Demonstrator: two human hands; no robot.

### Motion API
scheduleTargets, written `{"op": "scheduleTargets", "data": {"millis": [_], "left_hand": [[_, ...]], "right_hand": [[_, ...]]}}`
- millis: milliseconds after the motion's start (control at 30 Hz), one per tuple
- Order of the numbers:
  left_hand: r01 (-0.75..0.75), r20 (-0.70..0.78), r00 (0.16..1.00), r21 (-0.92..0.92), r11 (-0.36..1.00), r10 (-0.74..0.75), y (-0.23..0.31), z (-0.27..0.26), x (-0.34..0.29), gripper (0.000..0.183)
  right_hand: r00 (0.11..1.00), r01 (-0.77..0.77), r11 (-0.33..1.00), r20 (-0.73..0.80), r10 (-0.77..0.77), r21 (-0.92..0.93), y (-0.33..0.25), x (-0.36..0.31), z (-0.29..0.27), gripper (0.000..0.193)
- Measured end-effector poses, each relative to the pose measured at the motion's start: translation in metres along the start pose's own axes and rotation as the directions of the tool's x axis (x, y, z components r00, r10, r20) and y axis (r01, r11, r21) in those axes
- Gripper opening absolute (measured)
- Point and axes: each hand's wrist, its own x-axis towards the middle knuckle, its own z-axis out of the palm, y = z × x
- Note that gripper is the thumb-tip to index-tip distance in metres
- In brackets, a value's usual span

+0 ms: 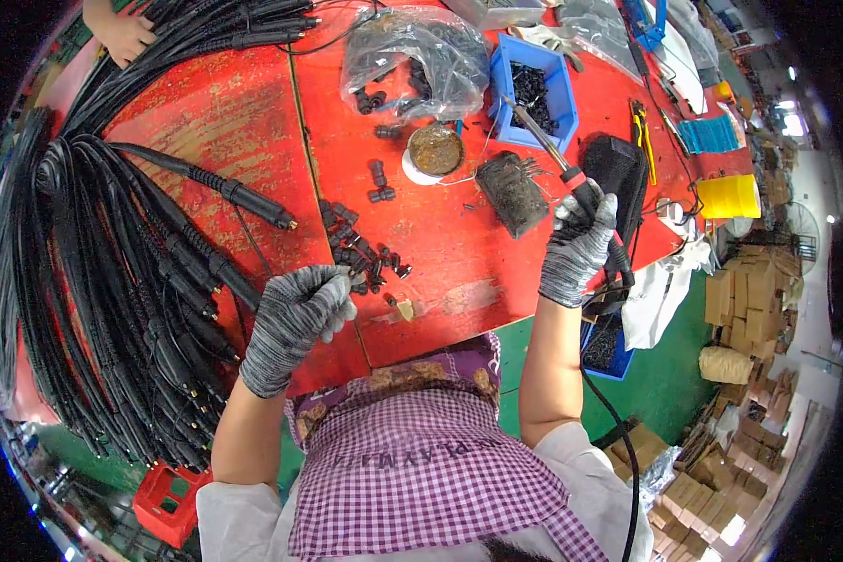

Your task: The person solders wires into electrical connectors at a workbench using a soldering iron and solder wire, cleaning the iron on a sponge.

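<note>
My right hand [579, 245], in a grey knit glove, is wrapped round the black and red handle of a soldering iron [546, 140]. The iron's metal shaft points up and left, over the edge of a blue bin. My left hand [300, 318], gloved alike, is closed in a pinch at the near table edge. Whatever its fingertips may hold is too small to make out. Just beyond them lie several small black connector pieces [370, 258]. A tin of brown paste [436, 151] and a dark block with wire bits [513, 194] stand between the hands, farther back.
Thick bundles of black cables [94, 281] cover the table's left side. A blue bin [498, 84] of black parts and a clear plastic bag [412, 56] are at the back. Yellow-handled pliers [643, 140] lie right. Another person's hand [126, 37] touches cables at the far left.
</note>
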Motion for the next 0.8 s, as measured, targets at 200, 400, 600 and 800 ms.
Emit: {"op": "scheduleTargets", "data": {"millis": [200, 400, 600, 800], "left_hand": [[-0.011, 0.01, 1.0, 0.023, 1.0, 0.01, 0.0024, 0.0011, 0.0004, 0.022], [0.005, 0.021, 1.0, -0.002, 1.0, -0.005, 0.0008, -0.0012, 0.0015, 0.019], [0.016, 0.025, 1.0, -0.009, 1.0, -0.016, -0.0017, -0.0028, 0.0025, 0.018], [-0.017, 0.044, 0.999, -0.012, 1.0, 0.018, -0.003, -0.0041, 0.0033, 0.019]], "right_hand": [[1.0, -0.013, 1.0, 0.02, 0.013, 0.009, -0.0001, 0.0, -0.0007, 0.044], [1.0, -0.018, 1.0, 0.012, 0.018, -0.006, -0.0011, -0.0015, 0.0019, 0.044], [1.0, -0.009, 1.0, 0.008, 0.009, 0.008, 0.0008, -0.0017, 0.0007, 0.04], [1.0, -0.029, 0.999, -0.006, 0.029, -0.017, 0.0011, 0.0002, -0.0017, 0.041]]}}
